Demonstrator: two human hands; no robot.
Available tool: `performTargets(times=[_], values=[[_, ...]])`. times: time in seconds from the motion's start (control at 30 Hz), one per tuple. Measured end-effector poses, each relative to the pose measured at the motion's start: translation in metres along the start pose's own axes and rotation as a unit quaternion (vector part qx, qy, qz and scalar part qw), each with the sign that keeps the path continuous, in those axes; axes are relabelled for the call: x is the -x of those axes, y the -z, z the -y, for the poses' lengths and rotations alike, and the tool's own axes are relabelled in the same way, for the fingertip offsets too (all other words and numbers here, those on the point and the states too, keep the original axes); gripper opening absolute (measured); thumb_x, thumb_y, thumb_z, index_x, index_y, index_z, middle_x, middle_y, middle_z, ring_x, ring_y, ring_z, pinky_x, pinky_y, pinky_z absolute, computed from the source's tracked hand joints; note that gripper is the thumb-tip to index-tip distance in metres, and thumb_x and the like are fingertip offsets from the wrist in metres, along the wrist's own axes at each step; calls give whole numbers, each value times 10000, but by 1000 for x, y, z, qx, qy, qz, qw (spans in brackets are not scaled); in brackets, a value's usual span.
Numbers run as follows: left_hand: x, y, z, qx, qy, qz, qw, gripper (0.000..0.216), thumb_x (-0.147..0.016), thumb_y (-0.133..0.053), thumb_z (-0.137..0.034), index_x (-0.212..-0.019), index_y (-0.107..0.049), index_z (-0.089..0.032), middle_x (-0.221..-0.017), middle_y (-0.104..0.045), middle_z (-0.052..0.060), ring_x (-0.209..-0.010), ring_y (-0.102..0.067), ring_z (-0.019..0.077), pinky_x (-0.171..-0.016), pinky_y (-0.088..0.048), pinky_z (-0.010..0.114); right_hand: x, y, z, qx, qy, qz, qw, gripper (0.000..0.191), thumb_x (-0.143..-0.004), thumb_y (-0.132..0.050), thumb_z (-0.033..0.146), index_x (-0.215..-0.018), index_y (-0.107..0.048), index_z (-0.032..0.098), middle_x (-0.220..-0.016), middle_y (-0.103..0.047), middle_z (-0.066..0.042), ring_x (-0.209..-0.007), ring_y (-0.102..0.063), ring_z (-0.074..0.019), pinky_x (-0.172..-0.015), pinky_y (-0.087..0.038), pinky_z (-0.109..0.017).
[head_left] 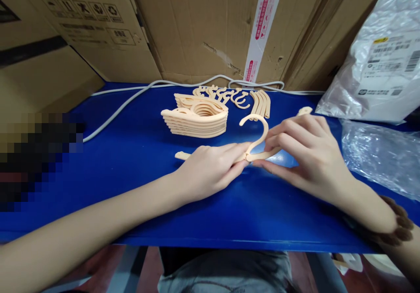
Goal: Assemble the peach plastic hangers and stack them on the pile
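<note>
Both hands grip one cream plastic clothes hanger [260,137] just above the blue table, its hook pointing up and curling to the left. My left hand [211,168] is closed round the left arm, whose tip sticks out past the knuckles. Thumb and fingers of my right hand [300,155] pinch the right arm close to the hook's base; that arm's end shows above the knuckles. Fingers hide much of both arms. Behind my left hand lies a neat stack of folded cream hangers [197,124]. Loose cream hooks [241,100] and short curved arm pieces [261,104] lie beside it.
Cardboard boxes [203,26] stand along the back of the blue table [131,210]. A white cable [131,98] runs across the table's rear and left. At right are a white plastic parcel [377,69] and clear plastic wrap [383,157]. A pixelated area covers the left edge.
</note>
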State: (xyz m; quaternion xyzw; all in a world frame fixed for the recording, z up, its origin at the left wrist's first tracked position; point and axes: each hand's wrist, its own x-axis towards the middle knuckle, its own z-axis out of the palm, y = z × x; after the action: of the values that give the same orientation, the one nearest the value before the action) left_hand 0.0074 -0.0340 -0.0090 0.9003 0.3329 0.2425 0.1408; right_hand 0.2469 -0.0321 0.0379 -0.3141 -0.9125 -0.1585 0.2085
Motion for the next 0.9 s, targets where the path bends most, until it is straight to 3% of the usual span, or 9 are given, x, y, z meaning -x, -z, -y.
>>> performTargets(times=[0.1, 0.23, 0.33, 0.5, 0.57, 0.73, 0.9], values=[[1, 0, -1, -12, -9, -12, 1000, 364, -1086, -446, -264, -1391, -593, -131, -1343, -718, 121, -1147, -743, 270, -931, -624, 376, 2, 2, 3, 31, -22, -13, 999, 234, -997, -608, 458, -990, -646, 227, -1108, -720, -121, -979, -593, -291, -828, -392, -423], [1, -1, 0, -20, -19, -30, 999, 354, -1090, -449, -268, -1372, -604, -121, -1331, -727, 112, -1115, -757, 254, -902, -632, 351, 4, 0, 2, 10, -31, -5, 999, 333, -1007, -595, 464, -1185, -651, 189, -934, -707, -86, -794, -597, -239, -731, -367, -385], [1, -1, 1, -42, -26, -41, 998, 323, -1091, -447, -285, -1281, -655, -126, -1274, -754, 115, -1050, -779, 254, -830, -632, 324, 3, -4, 0, -42, -18, 21, 999, 334, -1040, -550, 413, -1265, -650, 186, -904, -709, -56, -784, -619, -211, -739, -381, -366], [2, -2, -2, -87, -66, -41, 993, 328, -1090, -491, -383, -1245, -682, -166, -1138, -809, 45, -870, -807, 207, -578, -550, 248, 0, -11, -1, -110, -78, 54, 989, 320, -1064, -460, 417, -985, -682, 200, -910, -696, -77, -807, -588, -217, -738, -415, -362], [4, -3, -5, -109, -95, -55, 988, 341, -1087, -504, -394, -1252, -685, -157, -1101, -817, 36, -830, -805, 196, -547, -524, 258, 0, -12, -2, -123, -117, 52, 984, 306, -1051, -475, 417, -894, -641, 213, -891, -666, -73, -807, -568, -220, -737, -430, -359], [2, -4, -5, -137, -136, -55, 980, 292, -1083, -515, -321, -1216, -705, -143, -1012, -818, 7, -784, -783, 158, -566, -493, 277, 2, -14, -3, -137, -155, 59, 976, 92, -981, -532, 258, -982, -619, 227, -1051, -645, -87, -962, -620, -248, -830, -489, -383], [0, -7, 3, -127, -124, -1, 984, 305, -1089, -491, -347, -1074, -744, -178, -904, -788, -14, -782, -754, 136, -580, -450, 274, 3, -17, -3, -67, -113, 90, 987, 166, -944, -523, 176, -1065, -633, 208, -1079, -667, -114, -931, -587, -269, -808, -470, -400]])
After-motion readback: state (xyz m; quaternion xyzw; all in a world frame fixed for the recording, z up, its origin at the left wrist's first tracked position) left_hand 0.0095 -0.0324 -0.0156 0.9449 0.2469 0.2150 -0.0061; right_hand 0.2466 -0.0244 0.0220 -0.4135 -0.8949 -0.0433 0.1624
